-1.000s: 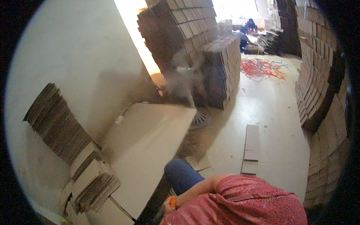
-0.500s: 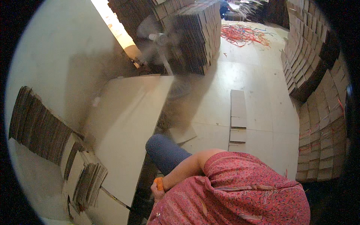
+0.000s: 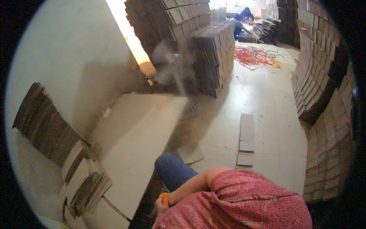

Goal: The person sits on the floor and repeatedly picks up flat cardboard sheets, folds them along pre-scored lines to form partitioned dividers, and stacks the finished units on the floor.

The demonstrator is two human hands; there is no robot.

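Observation:
Low in the picture, my right hand (image 3: 161,208) rests close against the front of my red patterned shirt (image 3: 244,202), an orange band (image 3: 164,198) around its wrist. The arm is bent across my body, beside my knee in blue cloth (image 3: 173,171). The fingers are small and partly hidden, so what they hold, if anything, does not show. My left hand is out of view. Left of my hand lies a pale tabletop (image 3: 141,129). On its left side, a small stack of cardboard pieces (image 3: 90,191) leans by a long row of upright cardboard pieces (image 3: 49,126).
A spinning fan (image 3: 173,58) stands beyond the table, next to tall cardboard stacks (image 3: 213,53). More stacks (image 3: 324,152) line the right. Cardboard strips (image 3: 247,129) lie on the floor, and tangled red straps (image 3: 257,57) farther back. Two people (image 3: 239,28) are at the far end.
My view has tilted upward, so everything sits lower and more of the far end shows, including another person. My right hand stays close to my shirt.

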